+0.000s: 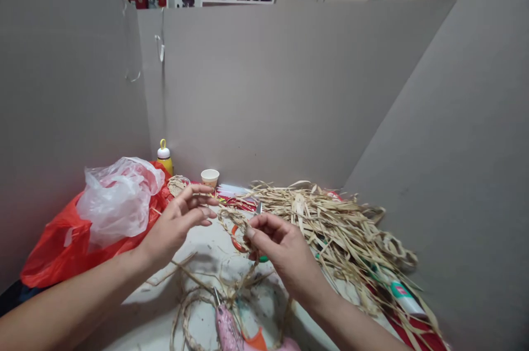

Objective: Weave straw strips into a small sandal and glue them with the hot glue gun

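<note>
Evidently the right grip (285, 252) is pinching a braided straw cord (236, 214) between thumb and fingertips. The held spot sits right at the fingertips, and from there the cord loops out toward 10 o'clock, with a thinner stretch dropping toward 6 o'clock. The left grip (177, 219), at 9 o'clock of the right, is loosened, its fingers apart and pointing at the loop's near end (whether they touch it, I cannot tell).

Just behind the cord, at 8 o'clock from the right fingertips, shows an orange ring handle (236, 239). Toward 7 o'clock a larger braided coil (188, 318) lies on the pale tabletop (202, 243), and a pink-handled tool (226, 326) with a metal tip lies beside it.

A heap of dry straw (314, 219) spreads from 1 to 4 o'clock, a white tube (409, 304) at its 4 o'clock edge. A paper cup (210, 177) stands at 11 o'clock, a yellow bottle (165, 163) at 10, and a clear plastic bag (119, 196) rests on a red bag (53, 254) around 9.
</note>
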### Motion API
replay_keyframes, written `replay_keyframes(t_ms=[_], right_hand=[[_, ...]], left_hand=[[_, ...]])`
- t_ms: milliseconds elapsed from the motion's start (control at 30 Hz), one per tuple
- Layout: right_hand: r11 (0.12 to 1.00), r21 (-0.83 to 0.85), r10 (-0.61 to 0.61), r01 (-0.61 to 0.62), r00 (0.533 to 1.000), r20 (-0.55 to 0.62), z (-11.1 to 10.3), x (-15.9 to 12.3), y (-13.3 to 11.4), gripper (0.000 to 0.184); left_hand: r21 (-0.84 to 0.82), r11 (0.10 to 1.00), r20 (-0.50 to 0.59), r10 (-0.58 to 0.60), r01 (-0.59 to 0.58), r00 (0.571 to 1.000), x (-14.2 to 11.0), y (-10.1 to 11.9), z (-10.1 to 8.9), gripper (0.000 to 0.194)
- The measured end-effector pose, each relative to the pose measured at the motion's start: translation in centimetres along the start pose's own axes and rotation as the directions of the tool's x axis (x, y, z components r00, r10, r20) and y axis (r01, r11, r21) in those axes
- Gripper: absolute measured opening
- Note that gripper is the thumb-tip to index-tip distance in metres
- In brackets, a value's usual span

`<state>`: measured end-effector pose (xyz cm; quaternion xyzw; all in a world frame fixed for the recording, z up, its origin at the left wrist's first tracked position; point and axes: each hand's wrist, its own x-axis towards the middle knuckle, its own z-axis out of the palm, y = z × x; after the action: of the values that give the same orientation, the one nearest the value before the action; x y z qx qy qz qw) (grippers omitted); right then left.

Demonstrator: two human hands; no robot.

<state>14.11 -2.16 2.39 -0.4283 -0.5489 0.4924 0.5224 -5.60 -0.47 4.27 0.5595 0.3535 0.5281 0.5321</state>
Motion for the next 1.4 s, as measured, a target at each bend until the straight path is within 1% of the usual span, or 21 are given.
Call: replay_keyframes(t_ms=[67, 167, 267, 333, 400, 467, 533, 600, 667, 767, 900, 1000, 1200, 1400], right_hand=[[1.000, 0.008, -0.026, 0.026, 1.000, -0.012, 0.1, -0.2, -0.1, 0.027], [0.998, 0.032, -0.046, 0.046, 0.999, -0.026, 0.4, -0.6, 0.3, 0.029], [0.999, 0.032, -0.036, 0.037, 0.999, -0.029, 0.6, -0.6, 0.7, 0.031], [1.000, 0.001, -0.030, 0.030, 1.000, 0.007, 0.5, -0.7, 0.8, 0.032], [0.998, -0.030, -0.045, 0.046, 0.998, 0.048, 0.1, -0.7, 0.7, 0.030], [0.994, -0.040, -0.099, 0.100, 0.995, 0.024, -0.5, -0.8, 0.4, 0.028], [0.984, -0.038, -0.177, 0.176, 0.983, -0.048, -1.0, -1.0, 0.2, 0.026], [0.969, -0.057, -0.244, 0.240, 0.966, -0.081, -1.2, -1.1, 0.2, 0.017], [0.959, -0.095, -0.273, 0.266, 0.960, -0.065, -1.2, -1.2, 0.3, 0.007], [0.964, -0.118, -0.246, 0.240, 0.969, -0.037, -1.0, -1.4, 0.6, 0.009], [0.981, -0.081, -0.176, 0.174, 0.984, -0.024, -0.9, -1.7, 0.7, 0.010], [0.987, -0.064, -0.148, 0.147, 0.989, -0.018, -0.8, -1.9, 0.7, 0.011], [0.997, -0.036, -0.068, 0.068, 0.998, -0.005, -0.4, -2.2, 1.2, 0.014], [1.000, 0.004, -0.028, 0.028, 0.999, -0.036, -0.1, -2.2, 1.9, 0.018]], left_hand=[[0.004, 1.000, 0.027, -0.022, 0.022, 0.999, -0.2, -0.1, 0.7, 0.025], [-0.023, 0.998, 0.032, -0.062, 0.063, 0.998, -0.1, -0.8, 1.5, 0.027], [-0.041, 0.995, 0.099, -0.081, 0.086, 0.992, 0.3, -1.3, 1.9, 0.019], [-0.044, 0.995, 0.140, -0.087, 0.094, 0.986, 0.6, -1.4, 2.1, 0.016], [-0.051, 0.994, 0.157, -0.089, 0.098, 0.984, 0.7, -1.4, 2.3, 0.016], [-0.049, 0.994, 0.176, -0.089, 0.099, 0.980, 0.8, -1.2, 2.5, 0.013], [-0.032, 0.995, 0.202, -0.091, 0.100, 0.975, 0.8, -1.1, 2.7, 0.013], [-0.026, 0.992, 0.219, -0.112, 0.121, 0.969, 0.7, -1.0, 2.8, 0.016], [-0.038, 0.986, 0.225, -0.149, 0.161, 0.963, 0.5, -1.1, 3.0, 0.020], [-0.026, 0.978, 0.231, -0.195, 0.206, 0.953, 0.4, -1.4, 2.9, 0.024], [-0.004, 0.978, 0.215, -0.201, 0.206, 0.956, 0.2, -1.9, 2.8, 0.026], [-0.003, 0.976, 0.198, -0.213, 0.218, 0.957, -0.1, -2.0, 2.9, 0.027], [0.035, 0.970, 0.216, -0.244, 0.242, 0.945, -0.4, -1.9, 2.8, 0.026], [0.055, 0.970, 0.227, -0.243, 0.236, 0.943, -0.1, -2.4, 2.6, 0.026]])
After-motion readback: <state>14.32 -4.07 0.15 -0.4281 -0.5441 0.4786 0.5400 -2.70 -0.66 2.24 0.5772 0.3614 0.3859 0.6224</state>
